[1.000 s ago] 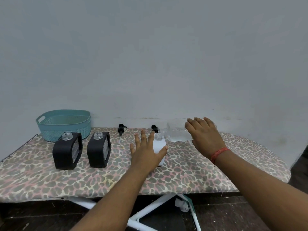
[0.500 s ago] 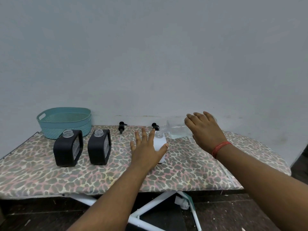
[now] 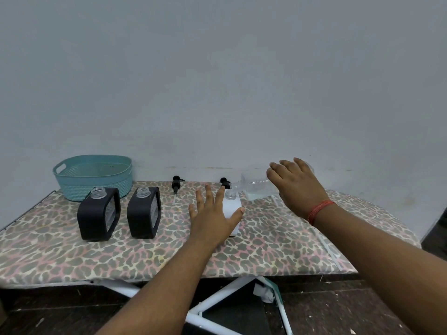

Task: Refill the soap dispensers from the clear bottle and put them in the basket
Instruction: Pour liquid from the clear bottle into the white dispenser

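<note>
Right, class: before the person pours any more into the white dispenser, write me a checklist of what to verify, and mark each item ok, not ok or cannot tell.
1. White dispenser neck open, pump off: ok.
2. Left hand steadies the white dispenser, thumb against its side: ok.
3. Right hand grips the clear bottle, tipped sideways: ok.
4. Bottle mouth lined up right over the dispenser neck: cannot tell, the clear plastic blurs together there.
5. Liquid left in the clear bottle: ok, some pools at its lower side.
6. Two black dispensers uncapped, ready for their turn: ok.
</note>
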The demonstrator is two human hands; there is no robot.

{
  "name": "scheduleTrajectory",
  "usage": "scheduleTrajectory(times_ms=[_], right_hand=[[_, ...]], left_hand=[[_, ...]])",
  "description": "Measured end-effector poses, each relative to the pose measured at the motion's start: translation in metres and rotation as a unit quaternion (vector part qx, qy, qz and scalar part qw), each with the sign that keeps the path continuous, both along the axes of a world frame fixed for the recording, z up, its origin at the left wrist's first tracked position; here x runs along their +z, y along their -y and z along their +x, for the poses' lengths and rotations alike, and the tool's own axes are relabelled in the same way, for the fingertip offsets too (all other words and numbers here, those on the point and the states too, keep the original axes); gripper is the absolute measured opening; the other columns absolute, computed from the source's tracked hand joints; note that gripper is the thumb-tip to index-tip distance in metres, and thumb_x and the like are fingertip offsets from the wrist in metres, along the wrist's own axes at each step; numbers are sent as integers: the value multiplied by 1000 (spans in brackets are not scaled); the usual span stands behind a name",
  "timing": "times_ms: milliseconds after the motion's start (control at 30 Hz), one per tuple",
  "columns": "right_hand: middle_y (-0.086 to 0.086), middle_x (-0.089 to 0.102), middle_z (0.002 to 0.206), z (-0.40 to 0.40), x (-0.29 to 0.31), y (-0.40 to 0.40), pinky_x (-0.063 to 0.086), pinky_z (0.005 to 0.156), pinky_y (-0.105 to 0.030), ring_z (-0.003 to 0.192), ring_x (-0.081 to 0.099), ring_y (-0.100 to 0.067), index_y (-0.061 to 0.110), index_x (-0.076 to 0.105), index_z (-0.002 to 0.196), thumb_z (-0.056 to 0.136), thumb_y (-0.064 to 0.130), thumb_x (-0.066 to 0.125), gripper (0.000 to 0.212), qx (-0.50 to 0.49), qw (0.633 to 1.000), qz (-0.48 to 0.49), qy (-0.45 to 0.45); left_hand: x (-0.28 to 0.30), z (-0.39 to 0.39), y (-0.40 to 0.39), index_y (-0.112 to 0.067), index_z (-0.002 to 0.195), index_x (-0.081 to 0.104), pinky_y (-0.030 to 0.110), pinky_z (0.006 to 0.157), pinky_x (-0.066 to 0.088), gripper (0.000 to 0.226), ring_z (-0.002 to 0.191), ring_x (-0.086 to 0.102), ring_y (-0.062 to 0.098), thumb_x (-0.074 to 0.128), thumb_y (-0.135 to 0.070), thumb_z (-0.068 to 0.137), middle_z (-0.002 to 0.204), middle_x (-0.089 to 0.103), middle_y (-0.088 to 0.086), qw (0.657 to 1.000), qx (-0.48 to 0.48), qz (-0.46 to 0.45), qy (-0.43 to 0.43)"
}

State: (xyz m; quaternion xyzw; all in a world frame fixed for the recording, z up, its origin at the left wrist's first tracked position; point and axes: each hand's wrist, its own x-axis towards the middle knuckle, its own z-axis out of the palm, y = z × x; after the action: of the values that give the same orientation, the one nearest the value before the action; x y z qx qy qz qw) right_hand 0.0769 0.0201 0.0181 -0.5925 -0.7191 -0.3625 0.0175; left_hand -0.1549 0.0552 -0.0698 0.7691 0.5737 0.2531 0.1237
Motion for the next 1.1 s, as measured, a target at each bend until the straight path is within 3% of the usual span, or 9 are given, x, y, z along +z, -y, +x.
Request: scheduleTrajectory(times_ms=[1100], right_hand=[[-10, 59, 134, -3, 11, -3, 34, 111, -58, 124, 54, -38, 15, 54, 123, 73, -6, 67, 55, 12, 999, 7, 50]], left_hand=[[-1, 0, 0, -39, 160, 2, 61, 121, 1, 86, 155, -17, 30, 35, -78, 90, 170, -10, 2, 1000, -1, 1, 2]])
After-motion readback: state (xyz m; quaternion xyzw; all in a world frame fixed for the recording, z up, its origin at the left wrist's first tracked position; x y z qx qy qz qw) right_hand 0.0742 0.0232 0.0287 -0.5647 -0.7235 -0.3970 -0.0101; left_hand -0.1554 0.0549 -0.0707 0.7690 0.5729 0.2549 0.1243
